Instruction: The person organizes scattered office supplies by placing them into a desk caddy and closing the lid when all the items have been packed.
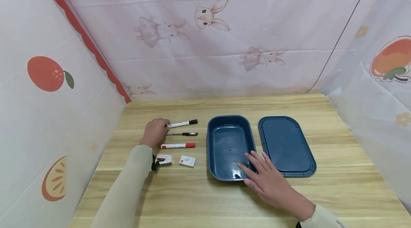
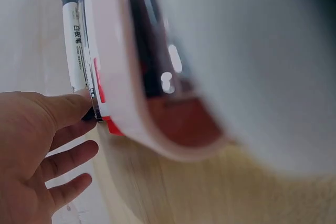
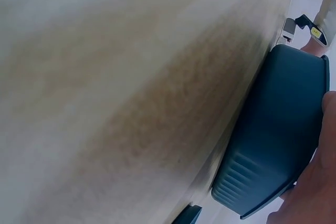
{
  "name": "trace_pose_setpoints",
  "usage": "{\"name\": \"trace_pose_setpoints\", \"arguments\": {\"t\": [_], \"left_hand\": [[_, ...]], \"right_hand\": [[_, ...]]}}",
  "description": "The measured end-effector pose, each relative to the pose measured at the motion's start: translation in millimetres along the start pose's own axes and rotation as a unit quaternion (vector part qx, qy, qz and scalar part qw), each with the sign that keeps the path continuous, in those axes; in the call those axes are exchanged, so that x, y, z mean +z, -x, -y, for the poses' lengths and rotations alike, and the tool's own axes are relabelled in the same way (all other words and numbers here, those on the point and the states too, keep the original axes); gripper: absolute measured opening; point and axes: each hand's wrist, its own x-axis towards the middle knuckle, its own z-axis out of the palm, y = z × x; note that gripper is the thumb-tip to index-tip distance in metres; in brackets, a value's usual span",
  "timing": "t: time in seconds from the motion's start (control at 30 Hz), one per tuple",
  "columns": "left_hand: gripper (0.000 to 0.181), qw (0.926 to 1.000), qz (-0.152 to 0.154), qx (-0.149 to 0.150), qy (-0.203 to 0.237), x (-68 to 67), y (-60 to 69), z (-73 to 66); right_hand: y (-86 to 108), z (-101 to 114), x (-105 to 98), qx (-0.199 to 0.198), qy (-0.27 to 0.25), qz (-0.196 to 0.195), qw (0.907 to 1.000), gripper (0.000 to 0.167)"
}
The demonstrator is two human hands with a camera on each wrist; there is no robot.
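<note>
At the far left of the table, my left hand (image 1: 155, 131) pinches the rear end of a black-capped white marker (image 1: 181, 124); the left wrist view shows thumb and forefinger (image 2: 68, 111) at the marker's end (image 2: 73, 45). Below it lie a black pen (image 1: 186, 134), a red-capped marker (image 1: 178, 146), a pink-and-white stapler (image 1: 165, 159) and a small white box (image 1: 187, 161). My right hand (image 1: 273, 185) rests with spread fingers on the near right rim of the dark blue bin (image 1: 224, 149), whose side (image 3: 273, 129) fills part of the right wrist view.
A flat dark blue lid (image 1: 287, 146) lies right of the bin, its corner (image 3: 187, 215) visible in the right wrist view. Behind the wooden table (image 1: 192, 199) hangs a pink cloth (image 1: 224, 78) printed with rabbits, with more printed cloth at both sides.
</note>
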Motion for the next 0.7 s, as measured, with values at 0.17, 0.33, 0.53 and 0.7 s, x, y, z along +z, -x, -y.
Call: {"name": "trace_pose_setpoints", "arguments": {"t": [0.17,0.33,0.53,0.7], "left_hand": [[0.019,0.9996,0.013,-0.001,0.023,0.0,-0.3,2.1],[0.014,0.9994,0.01,0.004,0.033,0.3,0.5,6.2],[0.015,0.9985,0.013,0.002,0.053,0.9,3.8,9.7],[0.015,0.9966,0.005,0.007,0.082,-1.1,5.9,10.5]], "right_hand": [[0.6,0,1,0.003,-0.004,0.0,1.0,0.046],[1.3,-1,2,0.0,-0.012,-0.003,0.9999,0.046],[2.0,-3,4,-0.007,-0.009,-0.005,0.9999,0.045],[2.0,-3,6,-0.005,-0.007,-0.005,0.9999,0.045]]}}
